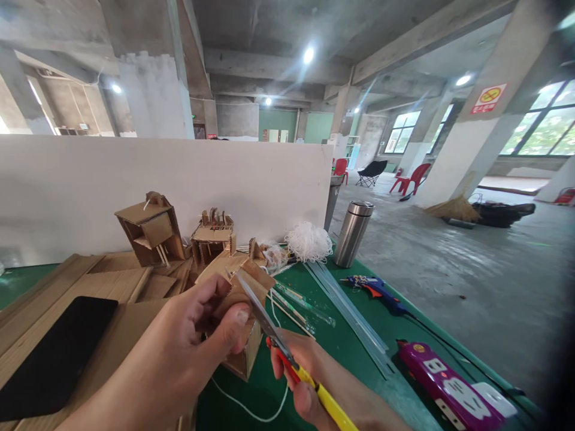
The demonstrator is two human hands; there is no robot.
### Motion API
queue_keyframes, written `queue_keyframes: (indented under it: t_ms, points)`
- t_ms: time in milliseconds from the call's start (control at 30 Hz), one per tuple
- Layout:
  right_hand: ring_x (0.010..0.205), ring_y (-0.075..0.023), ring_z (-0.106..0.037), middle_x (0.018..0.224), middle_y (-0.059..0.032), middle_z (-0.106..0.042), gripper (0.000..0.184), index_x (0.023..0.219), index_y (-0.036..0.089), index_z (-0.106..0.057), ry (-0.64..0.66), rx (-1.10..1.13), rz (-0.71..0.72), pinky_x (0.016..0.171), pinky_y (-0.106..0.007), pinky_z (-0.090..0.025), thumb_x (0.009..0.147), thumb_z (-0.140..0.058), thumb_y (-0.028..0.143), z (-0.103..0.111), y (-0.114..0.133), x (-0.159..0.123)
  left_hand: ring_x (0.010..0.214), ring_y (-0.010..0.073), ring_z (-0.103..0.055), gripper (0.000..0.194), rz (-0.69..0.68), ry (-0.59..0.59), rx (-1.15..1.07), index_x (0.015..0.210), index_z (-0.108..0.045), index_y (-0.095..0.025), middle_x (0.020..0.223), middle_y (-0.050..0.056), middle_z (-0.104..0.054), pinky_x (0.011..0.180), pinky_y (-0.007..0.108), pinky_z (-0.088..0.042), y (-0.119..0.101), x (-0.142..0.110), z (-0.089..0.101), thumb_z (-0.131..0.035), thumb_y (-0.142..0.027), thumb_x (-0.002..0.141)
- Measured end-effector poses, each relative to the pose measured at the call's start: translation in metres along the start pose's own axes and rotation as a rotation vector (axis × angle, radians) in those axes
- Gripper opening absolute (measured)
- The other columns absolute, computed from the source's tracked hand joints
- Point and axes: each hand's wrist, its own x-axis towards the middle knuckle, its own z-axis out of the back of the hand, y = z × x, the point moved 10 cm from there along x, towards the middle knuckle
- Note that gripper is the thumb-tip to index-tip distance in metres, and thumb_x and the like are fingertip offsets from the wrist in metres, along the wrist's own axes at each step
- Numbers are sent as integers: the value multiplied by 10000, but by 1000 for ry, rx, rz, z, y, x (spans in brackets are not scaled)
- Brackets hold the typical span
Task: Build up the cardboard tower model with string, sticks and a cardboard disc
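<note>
From afar, I have the left hand [197,338] pinching a cardboard piece [258,275] at the clock's centre, the right hand [309,356] gripping scissors [272,326] from five o'clock. Two cardboard boxes [157,231] toward ten look assembled; the cutting seems unfinished.

Part of the cardboard piece [256,280] is covered by the left hand [188,335], by which the cardboard box [250,353] below is also mostly hidden. The handles of the scissors [284,348] are partly covered by the right hand [317,359] and cropped at the bottom. By the right edge of the green table [375,320], the purple power strip's [442,377] near end is cut off. Toward the far edge, the plastic-wrapped bundle's [275,254] contents cannot be made out. The pillar sign's [489,97] lettering is too small to be read.
</note>
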Motion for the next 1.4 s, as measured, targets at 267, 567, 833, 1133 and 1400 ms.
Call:
queue_keyframes:
  t_ms: [267,567,833,1133,1400]
  points:
    - [598,-125,-428,792,-39,-473,805,761,193,-455,-2,55,-2,492,-251,-393,717,-189,952,-8,-6,4,561,117,-527,255,54,91,-59,719,-524,-208,603,-44,-554,529,216,-457,6,1,-7,-542,-379,907]
    - [558,-117,-420,735,-16,-469,750,737,198,-438,-55,9,30,490,-260,-367,769,-212,912,-6,-11,3,575,115,-555,265,46,128,-70,731,-515,-204,618,-37,-583,549,214,-475,7,2,-10,-523,-369,938]
    - [572,-128,-390,663,3,-435,742,678,212,-403,-76,-50,52,507,-272,-317,791,-151,901,-7,-6,3,565,102,-517,268,19,141,-85,734,-520,-202,611,-46,-551,544,197,-462,6,1,-10,-505,-355,954]
    - [513,-96,-313,629,32,-365,732,659,212,-349,-60,-38,54,436,-246,-228,771,-181,915,-3,5,2,534,109,-488,266,17,130,-75,729,-531,-209,585,-45,-535,505,201,-431,2,0,-8,-519,-379,934]
    - [588,-121,-354,728,0,-425,767,738,197,-419,-81,-97,12,505,-263,-286,752,-188,928,2,1,-1,496,117,-466,236,18,129,-24,732,-575,-213,544,-47,-516,482,216,-415,-1,3,-7,-536,-378,896]
